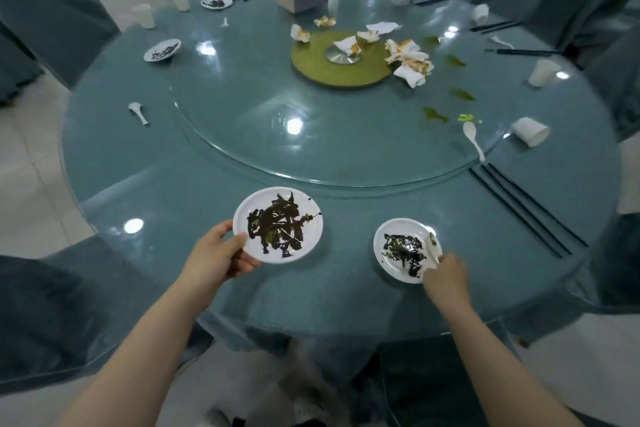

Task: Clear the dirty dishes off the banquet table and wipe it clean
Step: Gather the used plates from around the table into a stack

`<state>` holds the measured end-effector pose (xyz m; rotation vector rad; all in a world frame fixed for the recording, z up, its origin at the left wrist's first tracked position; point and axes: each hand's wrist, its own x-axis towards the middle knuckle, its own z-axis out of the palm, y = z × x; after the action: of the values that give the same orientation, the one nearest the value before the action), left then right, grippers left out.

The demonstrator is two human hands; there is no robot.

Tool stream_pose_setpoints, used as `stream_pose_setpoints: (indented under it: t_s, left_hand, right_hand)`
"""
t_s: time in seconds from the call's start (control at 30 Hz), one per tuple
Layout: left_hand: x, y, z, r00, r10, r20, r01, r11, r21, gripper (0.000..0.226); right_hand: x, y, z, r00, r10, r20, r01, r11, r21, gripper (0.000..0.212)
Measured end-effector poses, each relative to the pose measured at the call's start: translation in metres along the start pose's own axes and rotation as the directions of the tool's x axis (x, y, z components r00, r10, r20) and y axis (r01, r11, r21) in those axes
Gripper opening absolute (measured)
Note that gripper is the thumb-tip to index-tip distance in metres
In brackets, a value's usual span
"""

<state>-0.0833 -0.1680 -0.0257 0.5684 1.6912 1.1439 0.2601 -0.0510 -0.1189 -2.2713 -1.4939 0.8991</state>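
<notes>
You stand at a round banquet table point(173, 184) draped in teal cloth under glass, with covered chairs point(52, 17) ringed around it. Your left hand point(216, 253) grips the near-left rim of a white plate point(304, 243) smeared with dark sauce; the thumb lies over the rim, the other fingers curl beneath, and the plate spreads out beyond your fingertips. Your right hand point(445, 274) pinches the handle of a white spoon point(433, 246) that rests in a smaller sauce-stained plate point(391, 263), which lies just left of and beyond your fingers. Farther past both hands sits the glass turntable point(259, 121), with crumpled napkins point(410, 61) near its middle. Black chopsticks point(526, 208) lie well off to the right of your right fingers.
</notes>
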Motion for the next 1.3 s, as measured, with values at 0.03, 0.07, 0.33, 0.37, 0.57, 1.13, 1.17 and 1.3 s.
stream_pose_setpoints:
  t_s: [0.03, 0.07, 0.33, 0.37, 0.57, 1.13, 1.17, 1.3]
  left_hand:
    - [0.002, -0.001, 0.001, 1.0, -0.004, 0.003, 0.004, 1.0, 0.004, 0.025]
    - [0.003, -0.002, 0.001, 1.0, -0.007, 0.008, 0.007, 1.0, 0.01, 0.025]
    - [0.009, -0.01, -0.004, 1.0, -0.016, 0.001, 0.016, 0.999, 0.049, 0.024]
    - [0.01, -0.01, -0.004, 1.0, -0.013, -0.004, 0.014, 0.999, 0.052, 0.024]
    - [0.009, -0.012, -0.003, 1.0, 0.018, -0.02, -0.016, 0.996, 0.091, 0.026]
    - [-0.009, 0.001, 0.007, 0.993, 0.092, 0.078, -0.094, 0.995, 0.026, 0.025]
    - [-0.01, 0.0, 0.007, 0.992, 0.092, 0.081, -0.094, 0.995, 0.027, 0.025]
    - [-0.017, -0.007, -0.001, 0.996, 0.063, 0.059, -0.065, 0.997, 0.043, 0.029]
  right_hand:
    - [0.003, 0.004, -0.001, 1.0, 0.028, -0.002, -0.028, 0.999, 0.042, 0.028]
    - [0.006, 0.007, -0.001, 0.999, 0.054, 0.0, -0.054, 0.996, 0.07, 0.03]
    - [0.012, -0.004, 0.01, 0.99, 0.039, 0.135, -0.057, 0.99, 0.131, 0.005]
    - [0.007, -0.012, 0.01, 0.989, 0.016, 0.144, -0.044, 0.981, 0.188, 0.002]
    - [-0.02, -0.071, 0.005, 0.973, -0.159, 0.166, 0.07, 0.894, 0.443, 0.025]
    - [-0.079, -0.133, 0.025, 0.797, -0.485, 0.361, 0.251, 0.809, 0.532, 0.031]
    - [-0.08, -0.134, 0.026, 0.797, -0.468, 0.381, 0.212, 0.808, 0.549, 0.029]
    - [-0.085, -0.14, 0.026, 0.784, -0.455, 0.423, 0.177, 0.816, 0.55, 0.023]
